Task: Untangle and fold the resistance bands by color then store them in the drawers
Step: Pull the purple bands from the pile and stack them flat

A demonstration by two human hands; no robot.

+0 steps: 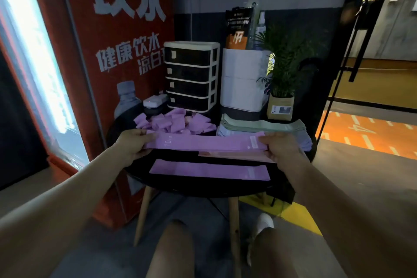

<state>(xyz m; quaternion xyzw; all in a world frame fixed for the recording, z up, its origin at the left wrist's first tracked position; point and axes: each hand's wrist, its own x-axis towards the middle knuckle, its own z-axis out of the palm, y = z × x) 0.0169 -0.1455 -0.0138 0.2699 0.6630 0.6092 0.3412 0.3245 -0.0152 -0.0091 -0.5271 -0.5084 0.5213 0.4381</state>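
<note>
- both hands, left (133,144) and right (281,145), pinch the ends of a purple band (203,142), held flat just above the worktop (203,184).
- risk: one end slipping would let it drop onto the pink band (237,155), mixing colours.
- drawer unit (191,77): drawers closed, contents hidden; tangled purple pile (173,123) in front.

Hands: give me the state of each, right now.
Left hand: grips the left end of the stretched purple resistance band.
Right hand: grips the band's right end.
</note>
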